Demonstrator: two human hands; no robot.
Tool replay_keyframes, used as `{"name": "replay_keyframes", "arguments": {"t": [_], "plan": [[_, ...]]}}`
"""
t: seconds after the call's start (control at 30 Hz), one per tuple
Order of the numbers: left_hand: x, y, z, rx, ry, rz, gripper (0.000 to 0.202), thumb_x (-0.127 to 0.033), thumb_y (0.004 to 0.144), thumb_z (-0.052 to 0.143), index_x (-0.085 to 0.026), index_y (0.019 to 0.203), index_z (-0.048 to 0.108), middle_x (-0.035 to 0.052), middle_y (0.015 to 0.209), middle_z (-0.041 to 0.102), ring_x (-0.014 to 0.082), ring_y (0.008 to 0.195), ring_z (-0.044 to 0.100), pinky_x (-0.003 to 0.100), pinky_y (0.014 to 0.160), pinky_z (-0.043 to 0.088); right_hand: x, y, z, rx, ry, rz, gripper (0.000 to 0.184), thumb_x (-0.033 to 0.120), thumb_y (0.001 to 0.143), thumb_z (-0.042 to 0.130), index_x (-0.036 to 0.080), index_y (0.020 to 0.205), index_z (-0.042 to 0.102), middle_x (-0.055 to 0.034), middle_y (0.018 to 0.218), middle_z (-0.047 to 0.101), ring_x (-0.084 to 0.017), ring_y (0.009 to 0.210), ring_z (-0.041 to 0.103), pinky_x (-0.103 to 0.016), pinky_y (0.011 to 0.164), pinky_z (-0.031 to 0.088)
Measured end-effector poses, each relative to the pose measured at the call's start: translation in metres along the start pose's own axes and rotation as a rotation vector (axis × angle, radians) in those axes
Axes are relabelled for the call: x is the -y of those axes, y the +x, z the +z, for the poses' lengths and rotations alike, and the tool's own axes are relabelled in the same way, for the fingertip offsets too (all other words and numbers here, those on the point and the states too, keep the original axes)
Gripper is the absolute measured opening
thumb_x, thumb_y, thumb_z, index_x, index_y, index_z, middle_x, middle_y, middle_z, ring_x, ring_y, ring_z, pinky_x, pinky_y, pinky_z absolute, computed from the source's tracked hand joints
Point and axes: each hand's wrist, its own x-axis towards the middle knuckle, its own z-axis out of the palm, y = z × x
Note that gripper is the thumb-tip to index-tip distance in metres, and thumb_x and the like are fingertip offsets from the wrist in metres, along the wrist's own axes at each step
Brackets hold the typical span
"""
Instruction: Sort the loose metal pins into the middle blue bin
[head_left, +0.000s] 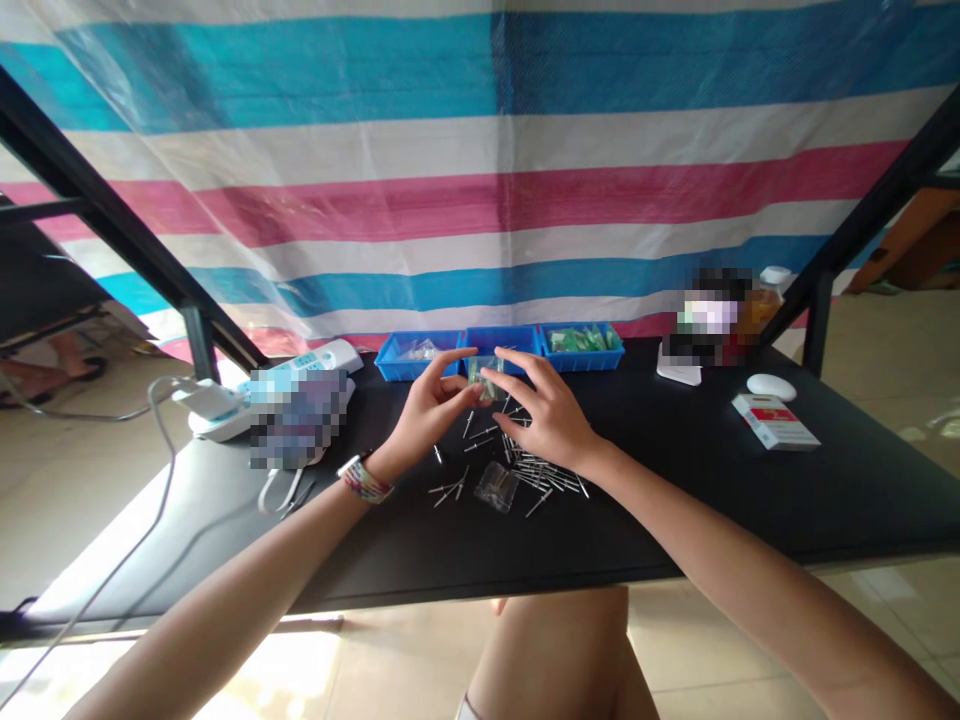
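Both hands are raised over the middle of the black table, around a small clear plastic bag (pixel 486 378) with greenish contents. My left hand (pixel 441 393) pinches the bag's left side between thumb and fingers. From the right, the fingers of my right hand (pixel 551 405) reach onto the bag's top and front, with the thumb hanging apart below. Under the hands lie many loose metal pop rivets (pixel 536 472), heaped towards the right. Another clear bag (pixel 496 487) with small pieces inside lies flat in front of them.
Three blue bins line the back: a left bin (pixel 386 365) with clear bags, a middle bin (pixel 480 340) partly hidden, a right bin (pixel 585 362) with green packets. A power strip (pixel 225 415) with cables is left; a small box (pixel 776 425) and white mouse (pixel 771 387) are right.
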Motion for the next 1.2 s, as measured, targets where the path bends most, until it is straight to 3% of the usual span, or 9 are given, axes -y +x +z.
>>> {"name": "replay_keyframes", "arguments": {"t": [0.2,0.37,0.5,0.57,0.67,0.73,0.87,1.0,1.2], "plan": [[-0.001,-0.002,0.000,0.063,-0.032,0.035,0.055,-0.051,0.103,0.062,-0.018,0.147,0.055,0.0047,0.081,0.075,0.0188,0.075,0.071,0.030,0.070,0.057,-0.005,-0.002,0.007,0.043,0.061,0.040,0.023,0.031,0.101,0.069,0.026,0.122,0.076,-0.0103,0.123,0.078,-0.031,0.132,0.064,-0.056,0.117,0.048],[-0.002,-0.002,-0.002,0.037,-0.028,0.105,0.042,-0.044,0.100,0.068,-0.017,0.132,0.062,0.0019,0.079,0.071,0.0164,0.070,0.065,0.028,0.069,0.054,-0.007,-0.002,0.017,0.017,0.488,0.395,0.026,0.046,0.096,0.072,0.021,0.102,0.077,-0.0083,0.100,0.080,-0.026,0.094,0.076,-0.043,0.091,0.062],[0.000,-0.001,-0.005,0.000,-0.010,0.125,0.035,-0.039,0.096,0.072,-0.018,0.124,0.064,-0.0010,0.078,0.065,0.0136,0.068,0.062,0.026,0.067,0.052,-0.026,0.007,0.006,-0.211,0.737,0.611,0.037,0.055,0.087,0.077,0.020,0.098,0.074,-0.0058,0.092,0.077,-0.024,0.085,0.075,-0.041,0.079,0.067],[0.002,0.000,-0.006,0.005,-0.002,0.116,0.035,-0.038,0.095,0.072,-0.018,0.123,0.064,-0.0012,0.079,0.065,0.0131,0.066,0.062,0.025,0.065,0.052,-0.044,0.012,-0.010,-0.351,0.575,0.579,0.039,0.057,0.087,0.075,0.020,0.098,0.074,-0.0065,0.093,0.075,-0.025,0.085,0.075,-0.044,0.079,0.068],[0.003,0.000,-0.006,0.015,-0.001,0.100,0.034,-0.038,0.095,0.072,-0.018,0.122,0.063,-0.0010,0.080,0.065,0.0127,0.065,0.063,0.025,0.064,0.052,-0.074,0.014,-0.038,-0.440,0.021,0.398,0.037,0.052,0.099,0.061,0.021,0.112,0.077,-0.0124,0.113,0.076,-0.029,0.101,0.074,-0.045,0.089,0.065],[0.002,-0.001,-0.005,0.028,-0.005,0.092,0.034,-0.038,0.095,0.071,-0.018,0.121,0.063,-0.0011,0.081,0.065,0.0125,0.065,0.063,0.025,0.064,0.053,-0.088,0.011,-0.050,-0.314,-0.322,0.293,0.038,0.039,0.106,0.049,0.019,0.121,0.078,-0.0158,0.127,0.074,-0.032,0.121,0.067,-0.051,0.108,0.055],[0.003,-0.003,-0.004,0.062,0.021,0.073,0.034,-0.039,0.096,0.071,-0.017,0.121,0.062,-0.0001,0.082,0.066,0.0131,0.068,0.063,0.025,0.065,0.053,-0.100,0.001,-0.050,-0.018,-0.750,0.252,0.039,0.035,0.102,0.055,0.013,0.124,0.078,-0.0175,0.125,0.077,-0.041,0.136,0.054,-0.066,0.124,0.029],[0.003,-0.005,-0.005,0.133,0.157,0.077,0.029,-0.036,0.097,0.068,-0.016,0.117,0.066,0.0024,0.084,0.068,0.0151,0.073,0.064,0.027,0.070,0.054,-0.100,-0.004,-0.043,-0.001,-0.845,0.278,0.043,0.041,0.104,0.053,0.012,0.119,0.080,-0.0190,0.122,0.077,-0.041,0.135,0.052,-0.066,0.126,0.023],[-0.007,-0.007,-0.001,0.447,0.537,0.325,0.016,-0.021,0.097,0.065,-0.019,0.104,0.079,0.0079,0.099,0.076,0.0210,0.094,0.067,0.035,0.090,0.053,-0.085,0.006,-0.049,-0.115,-0.648,0.252,0.038,0.030,0.098,0.059,0.013,0.129,0.072,-0.0217,0.137,0.068,-0.038,0.132,0.057,-0.055,0.116,0.042]]}}
